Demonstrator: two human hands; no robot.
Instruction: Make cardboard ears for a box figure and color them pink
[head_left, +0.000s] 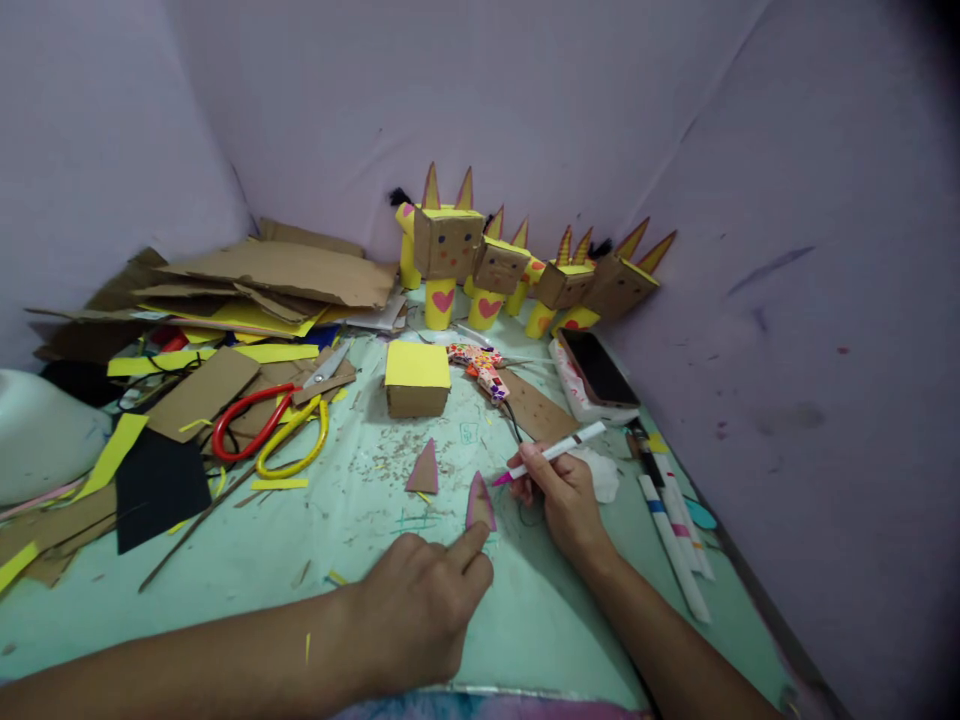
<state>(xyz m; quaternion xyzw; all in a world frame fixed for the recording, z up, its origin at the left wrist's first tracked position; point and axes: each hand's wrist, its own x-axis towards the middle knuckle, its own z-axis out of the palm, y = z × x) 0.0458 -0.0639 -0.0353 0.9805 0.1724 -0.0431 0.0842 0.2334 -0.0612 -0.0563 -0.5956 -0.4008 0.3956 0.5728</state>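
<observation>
My left hand [427,605] is closed, its index finger pressing a small pointed cardboard piece [480,500] flat against the table. Pink colour runs along the edges of that piece. Between the thumb and fingers of my right hand [559,495] is a white marker [559,453], its pink tip just to the right of the piece and apart from it. A second pointed cardboard piece [424,470], also pink-edged, lies a little farther left. Behind it stands a cardboard box [417,400] with a yellow top.
Several yellow-and-cardboard animal figures [450,245] line the back wall. Red-handled scissors [251,420], yellow-handled scissors [300,455] and stacked cardboard [277,270] are at left. A patterned glue gun [480,365], a phone [598,367] and several markers [675,550] are at right.
</observation>
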